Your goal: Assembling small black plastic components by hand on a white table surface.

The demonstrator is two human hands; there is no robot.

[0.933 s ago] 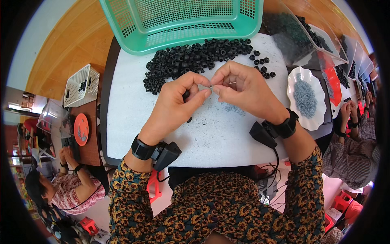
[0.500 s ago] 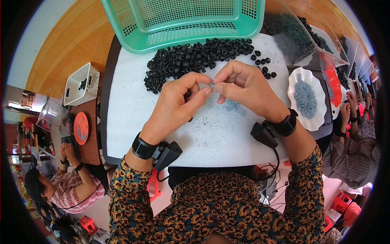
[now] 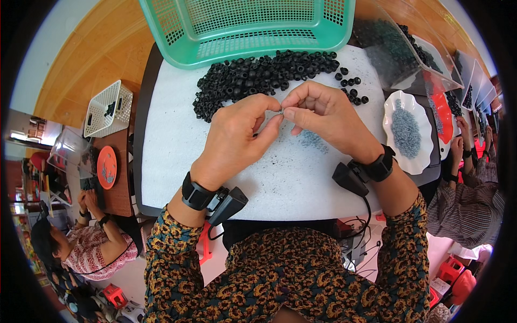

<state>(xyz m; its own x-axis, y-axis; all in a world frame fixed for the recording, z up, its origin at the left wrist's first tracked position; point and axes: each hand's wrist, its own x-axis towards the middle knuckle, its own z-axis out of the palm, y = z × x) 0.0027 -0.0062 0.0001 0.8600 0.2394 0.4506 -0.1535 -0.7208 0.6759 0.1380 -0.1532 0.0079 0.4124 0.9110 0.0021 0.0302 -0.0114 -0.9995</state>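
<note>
Over the white padded tabletop (image 3: 177,161), my left hand (image 3: 234,134) and my right hand (image 3: 331,116) meet fingertip to fingertip. Each is closed in a pinch of thumb and index finger. Something tiny and greyish shows between the tips, too small to name. Behind my hands lies a wide heap of black bead-like pieces (image 3: 250,78), some with visible holes. A scatter of small pale blue-grey bits (image 3: 313,141) rests on the white surface below my right hand. More of these bits (image 3: 406,132) fill a white scalloped dish (image 3: 391,121) to the right.
A green mesh basket (image 3: 188,60) stands behind the heap. Clear bins (image 3: 401,54) with black pieces are at the far right. Leftward are a white basket (image 3: 110,116) and an orange plate (image 3: 107,167). Other people sit at both sides. Black cabled devices (image 3: 350,179) are strapped to my wrists.
My left hand has turned slightly, its back now showing more and hiding a black bead glimpsed in its palm earlier. The fingertips remain together; the greyish bit is less visible.
</note>
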